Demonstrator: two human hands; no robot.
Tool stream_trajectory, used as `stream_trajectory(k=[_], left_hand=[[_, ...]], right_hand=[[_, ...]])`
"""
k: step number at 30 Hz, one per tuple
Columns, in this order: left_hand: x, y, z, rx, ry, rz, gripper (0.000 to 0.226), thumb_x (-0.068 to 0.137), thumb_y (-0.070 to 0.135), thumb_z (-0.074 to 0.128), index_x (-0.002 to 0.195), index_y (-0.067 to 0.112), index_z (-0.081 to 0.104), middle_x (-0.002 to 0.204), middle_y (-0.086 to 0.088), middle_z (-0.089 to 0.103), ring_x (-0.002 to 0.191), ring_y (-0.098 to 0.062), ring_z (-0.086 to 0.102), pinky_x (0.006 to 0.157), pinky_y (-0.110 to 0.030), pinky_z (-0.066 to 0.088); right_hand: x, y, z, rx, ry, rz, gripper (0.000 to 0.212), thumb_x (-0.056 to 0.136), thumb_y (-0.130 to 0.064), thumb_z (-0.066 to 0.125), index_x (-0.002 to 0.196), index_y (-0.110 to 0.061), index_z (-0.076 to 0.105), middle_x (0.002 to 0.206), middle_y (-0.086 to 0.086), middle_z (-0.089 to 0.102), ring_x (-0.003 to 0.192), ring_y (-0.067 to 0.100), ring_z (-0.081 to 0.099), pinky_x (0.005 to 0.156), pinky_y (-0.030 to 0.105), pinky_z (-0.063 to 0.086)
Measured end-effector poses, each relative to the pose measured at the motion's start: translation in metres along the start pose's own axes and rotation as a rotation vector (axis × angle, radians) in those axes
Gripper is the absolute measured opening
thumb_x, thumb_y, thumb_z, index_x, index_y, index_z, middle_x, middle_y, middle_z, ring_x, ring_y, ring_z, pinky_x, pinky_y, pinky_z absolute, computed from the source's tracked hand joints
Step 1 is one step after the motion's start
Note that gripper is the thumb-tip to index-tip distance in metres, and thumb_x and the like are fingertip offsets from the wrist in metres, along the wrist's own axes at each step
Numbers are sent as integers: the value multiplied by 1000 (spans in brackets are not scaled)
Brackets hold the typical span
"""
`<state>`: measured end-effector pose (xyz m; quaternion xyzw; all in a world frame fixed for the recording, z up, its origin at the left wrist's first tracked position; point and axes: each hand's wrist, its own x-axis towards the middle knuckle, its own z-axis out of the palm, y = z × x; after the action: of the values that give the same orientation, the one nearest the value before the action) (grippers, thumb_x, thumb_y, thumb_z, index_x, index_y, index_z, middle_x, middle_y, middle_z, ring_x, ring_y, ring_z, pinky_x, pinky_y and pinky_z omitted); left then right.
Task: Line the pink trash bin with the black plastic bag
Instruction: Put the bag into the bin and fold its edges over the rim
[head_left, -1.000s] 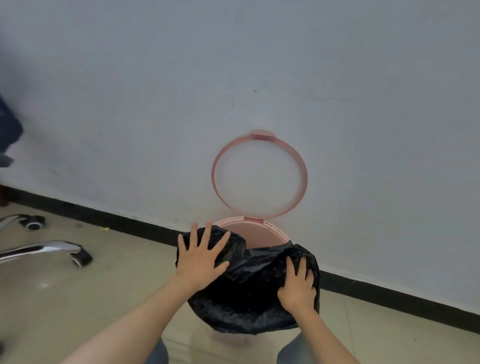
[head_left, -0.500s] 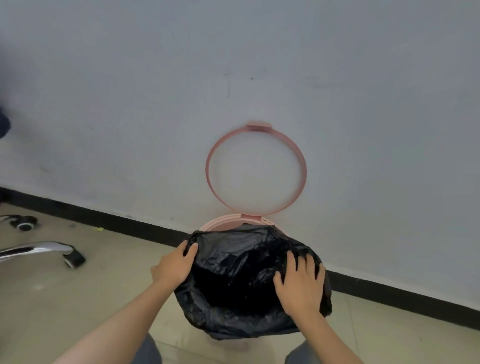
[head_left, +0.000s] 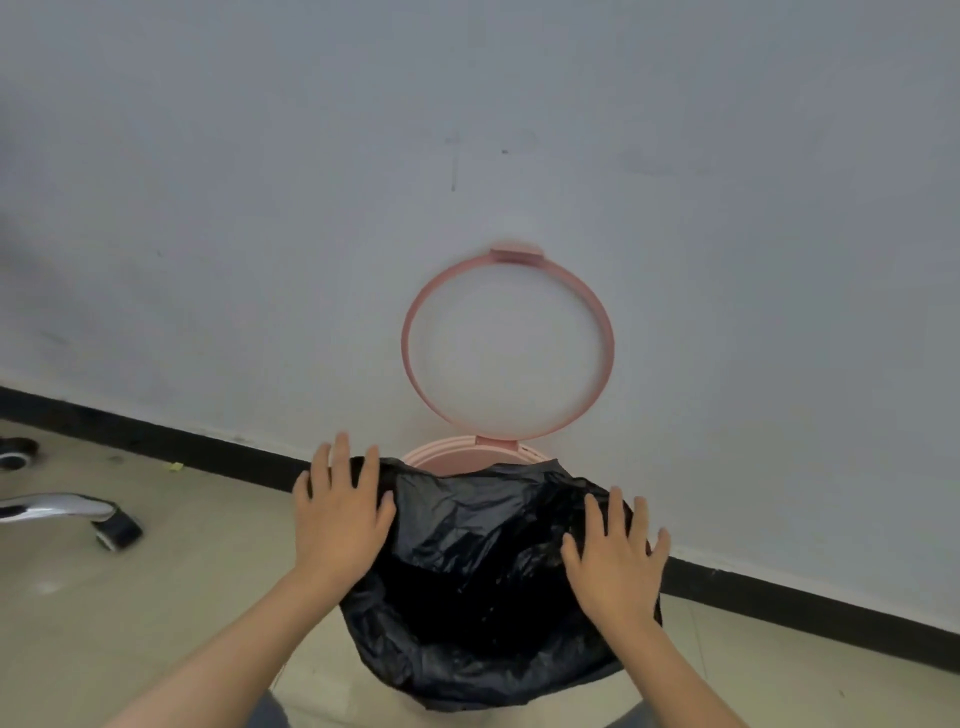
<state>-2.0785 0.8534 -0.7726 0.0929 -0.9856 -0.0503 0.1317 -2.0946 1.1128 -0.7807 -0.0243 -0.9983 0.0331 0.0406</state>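
Two bare hands are reaching forward and down over a bin standing on the floor against a wall. The left hand (head_left: 340, 512) is lying flat with its fingers spread, palm down, on the left edge of the black plastic bag (head_left: 483, 587); its thumb is resting on the plastic, and its fingertips are reaching past the bag's edge. The right hand (head_left: 615, 558) is also lying open and spread, palm pressing on the bag's right side. Neither hand is pinching or gripping the plastic.

The bag is draping over the mouth of the pink trash bin (head_left: 470, 454) and hanging down its front, so it is hiding nearly all of the bin's body; only a curved strip of pink rim is showing at the back. The bag's centre is sagging into a dark hollow, and its depth is hard to make out. Whether the bag's edge is folding over the rim at the sides cannot be told, since the hands are covering those spots.

Behind the bin, a pink ring (head_left: 509, 345) hinged at the rim is standing upright against the grey wall (head_left: 260, 208). A black baseboard (head_left: 156, 434) is running along the tiled floor (head_left: 130, 613). At the left edge, a chrome chair leg (head_left: 57, 506) with a black caster is being cut off by the frame.
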Motion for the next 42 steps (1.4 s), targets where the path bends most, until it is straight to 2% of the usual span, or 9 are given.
stream_trajectory(k=[3, 7, 10, 17, 24, 28, 33, 38, 42], left_hand=[[-7, 8, 7, 37, -135, 148, 55, 78, 32, 32, 113, 2, 62, 117, -19, 66, 106, -34, 63, 78, -49, 57], [8, 8, 25, -108, -288, 102, 55, 96, 33, 31, 144, 9, 19, 155, -10, 20, 141, -25, 25, 111, -41, 30], [23, 9, 29, -258, -403, 6, 66, 94, 35, 40, 146, 10, 8, 156, -10, 12, 139, -28, 25, 109, -38, 31], [41, -2, 31, -773, -439, -346, 41, 89, 40, 52, 107, 5, 61, 115, -18, 64, 105, -32, 58, 88, -37, 43], [20, -20, 18, -1294, -854, -654, 80, 82, 71, 27, 120, 8, 59, 123, -13, 61, 112, -29, 57, 99, -36, 42], [12, -23, 9, -830, -511, -413, 62, 92, 51, 34, 135, 6, 41, 143, -14, 43, 131, -31, 40, 108, -38, 31], [10, -10, -6, -229, -307, 87, 48, 95, 32, 40, 141, 20, 32, 154, -10, 22, 140, -28, 21, 111, -42, 27], [27, 4, 4, -414, -375, -14, 41, 93, 21, 45, 134, 16, 44, 141, -11, 46, 128, -29, 44, 102, -38, 39], [32, 3, 11, -447, -234, -131, 25, 89, 18, 52, 112, 18, 64, 116, -9, 67, 108, -31, 58, 85, -36, 48]], right_hand=[[17, 8, 11, 138, -233, -6, 65, 94, -50, 32, 146, -26, 3, 158, 4, 2, 143, 31, 8, 114, 51, 17], [22, 6, 10, 318, -277, -6, 73, 92, -48, 41, 145, -24, -2, 157, 8, 4, 132, 30, 38, 100, 38, 42], [20, 4, 11, 285, -279, -2, 79, 90, -45, 46, 146, -21, -5, 154, 12, 11, 121, 31, 49, 90, 35, 47], [18, 2, 9, 429, -278, 108, 79, 87, -28, 55, 145, -21, 3, 130, 15, 45, 108, 32, 55, 82, 33, 46], [10, 15, 2, 690, -381, 186, 62, 83, -21, 64, 134, -14, 30, 131, 11, 53, 116, 30, 51, 89, 31, 41], [-1, 25, -10, 648, -494, 177, 60, 83, -40, 63, 129, -10, 38, 130, 11, 51, 118, 28, 51, 98, 39, 43], [1, 16, -23, 308, -92, -18, 38, 95, -32, 44, 129, -14, 46, 130, 12, 51, 119, 30, 43, 95, 36, 39], [23, -9, -18, 542, -211, 34, 36, 95, -24, 45, 131, -16, 44, 129, 15, 54, 117, 31, 50, 95, 38, 41], [42, -14, -8, 683, -175, 190, 14, 89, -22, 55, 95, -21, 67, 112, 7, 68, 106, 28, 58, 95, 41, 45]])
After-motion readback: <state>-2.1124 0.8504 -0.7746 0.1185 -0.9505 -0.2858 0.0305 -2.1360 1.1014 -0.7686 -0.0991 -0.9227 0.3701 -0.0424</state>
